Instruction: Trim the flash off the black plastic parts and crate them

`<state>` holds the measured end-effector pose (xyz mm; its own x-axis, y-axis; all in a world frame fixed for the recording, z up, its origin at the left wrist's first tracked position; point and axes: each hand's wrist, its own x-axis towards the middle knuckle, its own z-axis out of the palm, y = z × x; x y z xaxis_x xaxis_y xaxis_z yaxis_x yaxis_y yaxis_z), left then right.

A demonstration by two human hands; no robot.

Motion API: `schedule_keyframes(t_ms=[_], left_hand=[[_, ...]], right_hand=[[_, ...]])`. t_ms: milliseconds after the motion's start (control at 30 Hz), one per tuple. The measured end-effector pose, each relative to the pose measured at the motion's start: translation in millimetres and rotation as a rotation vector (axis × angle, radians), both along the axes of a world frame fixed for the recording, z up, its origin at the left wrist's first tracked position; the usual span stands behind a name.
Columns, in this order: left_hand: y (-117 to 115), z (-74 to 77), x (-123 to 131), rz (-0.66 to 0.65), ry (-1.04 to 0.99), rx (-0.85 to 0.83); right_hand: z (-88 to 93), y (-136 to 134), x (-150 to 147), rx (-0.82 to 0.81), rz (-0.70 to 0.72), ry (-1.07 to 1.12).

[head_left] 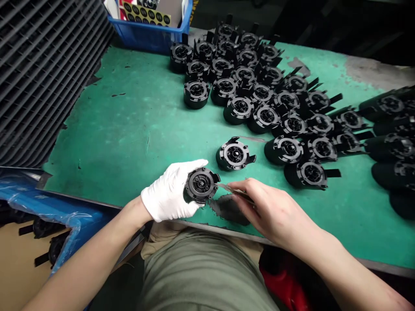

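Observation:
My left hand [173, 190], in a white glove, is wrapped round a black round plastic housing [201, 185]. The housing's ribbed, ring-shaped end faces up, and a tab sticks out at its upper right. Bare and closed, my right hand [269, 205] grips a thin pointed metal tool [238, 191], perhaps a knife or tweezers. Its tip is at the right rim of the held housing; I cannot tell whether it touches. Just beyond my hands, a similar black housing [234, 154] stands alone on the green table mat [129, 125].
Several similar black housings [241, 108] stand in rows from back centre to right, many with upright tabs. At the back left is a blue bin [149, 36] with a sheet of round stickers [145, 14]. A black ribbed panel [48, 73] borders the left; a lined box [19, 246] sits below.

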<state>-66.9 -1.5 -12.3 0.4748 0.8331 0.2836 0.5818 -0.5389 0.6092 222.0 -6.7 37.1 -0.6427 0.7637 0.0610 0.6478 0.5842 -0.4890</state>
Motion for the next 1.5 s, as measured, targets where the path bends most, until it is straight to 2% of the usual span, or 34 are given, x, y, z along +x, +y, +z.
schedule_keyframes(t_ms=[133,233,333,600,733,900,1067,1200,1333,1500], left_hand=[[-4.6,-4.4,1.7,0.17,0.042,0.034],[-9.4,-8.1,7.8,0.241,0.044,0.061],[-10.7,-8.8,10.6,0.225,0.052,0.081],[-7.2,-11.1,11.0,0.226,0.009,0.113],[-6.9,-10.7,11.0,0.229,0.013,0.096],[-6.1,-9.6,11.6,0.226,-0.005,0.097],[-4.0,-7.0,13.6,0.222,-0.014,0.107],[-5.0,-6.6,14.7,0.228,-0.004,0.096],[-6.3,-5.6,8.7,0.19,-0.003,0.071],[1.8,5.4,-11.5,-0.08,0.0,-0.097]], right_hand=[[0.4,8.7,-2.7,0.019,-0.034,0.037],[0.8,9.8,-6.7,0.02,0.018,0.014],[0.2,5.7,-10.8,0.05,0.076,-0.07],[-3.4,-3.7,-18.8,0.202,0.083,-0.213],[3.0,-7.4,-22.9,0.292,0.105,-0.326],[11.3,-13.8,-29.8,0.325,0.128,-0.412],[10.6,-16.5,-34.1,0.35,0.164,-0.416],[7.0,-13.2,-31.8,0.313,0.183,-0.337],[4.3,-9.7,-20.9,0.219,0.105,-0.141],[6.8,-0.2,-6.9,0.17,0.016,-0.038]])
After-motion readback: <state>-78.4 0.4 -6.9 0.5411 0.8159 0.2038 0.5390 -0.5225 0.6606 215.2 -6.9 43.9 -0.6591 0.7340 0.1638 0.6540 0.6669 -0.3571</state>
